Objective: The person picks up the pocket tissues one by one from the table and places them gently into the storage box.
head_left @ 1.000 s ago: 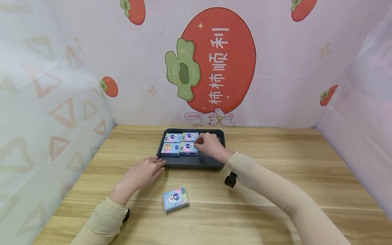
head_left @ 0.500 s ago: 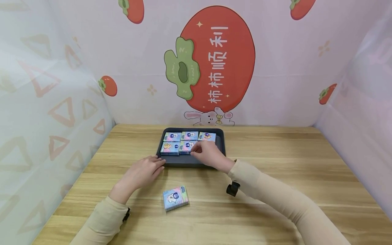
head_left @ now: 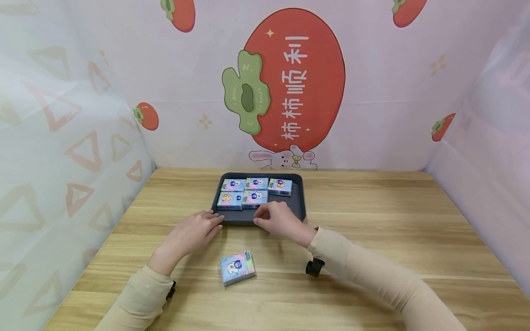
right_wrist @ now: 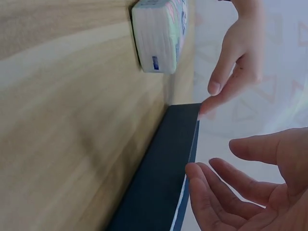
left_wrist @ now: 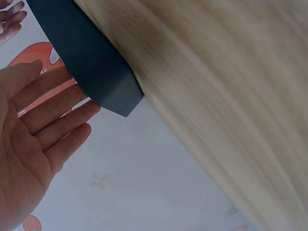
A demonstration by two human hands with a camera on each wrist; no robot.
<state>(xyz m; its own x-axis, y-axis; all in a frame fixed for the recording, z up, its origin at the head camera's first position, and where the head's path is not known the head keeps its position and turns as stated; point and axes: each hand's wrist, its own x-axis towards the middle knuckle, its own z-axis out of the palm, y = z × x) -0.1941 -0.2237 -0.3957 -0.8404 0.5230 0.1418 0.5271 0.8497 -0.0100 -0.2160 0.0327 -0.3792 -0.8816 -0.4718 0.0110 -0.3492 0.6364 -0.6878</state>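
A dark grey tray point(head_left: 295, 202) stands on the wooden table and holds several small tissue packs point(head_left: 230, 200) with printed cartoon animals. My left hand point(head_left: 196, 232) rests its fingertips on the tray's left front corner. In the left wrist view its fingers point(left_wrist: 62, 113) lie straight against the tray's wall. Above the tray's front edge hovers my right hand point(head_left: 281, 221), holding nothing. The right wrist view shows this hand's loosely bent fingers point(right_wrist: 231, 197), thumb apart, near the tray's rim. One more tissue pack point(head_left: 238, 268) lies on the table in front of the tray.
The wooden table point(head_left: 372, 207) stretches out on both sides of the tray. Printed cloth walls point(head_left: 198, 82) enclose it at the back and sides. Each wrist carries a small black camera point(head_left: 315, 266).
My right hand has let go of a tissue pack at the back right of the tray, uncovering it, and has drawn back toward the tray's front edge. The left hand stays still.
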